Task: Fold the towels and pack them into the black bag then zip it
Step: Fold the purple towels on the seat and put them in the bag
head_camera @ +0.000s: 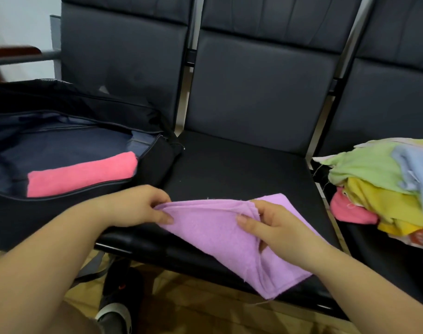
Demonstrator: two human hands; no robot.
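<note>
Towel in play, the purple towel (220, 239), lying partly folded on the front of the middle seat (241, 169) at about six o'clock, its lower corner hanging over the seat's front edge. Left hand (143, 206) pinches the towel's top-left corner, thumb under and fingers curled over the edge. Right hand (275, 230) grips the layered fold near the top-right corner, thumb lying on top of the cloth, fingers tucked beneath. Down at seven o'clock, a dark shoe (119, 292) on the floor. Out at nine o'clock sits the black bag (155, 162), unzipped and wide open on the left seat, with a folded pink towel (82, 174) lying inside against its near wall. Over at three o'clock, the towel pile (383, 186), loose and unfolded on the right seat: green, blue, yellow and pink heaped together. Beyond, at twelve o'clock, the dark padded seat backs (265, 80).
</note>
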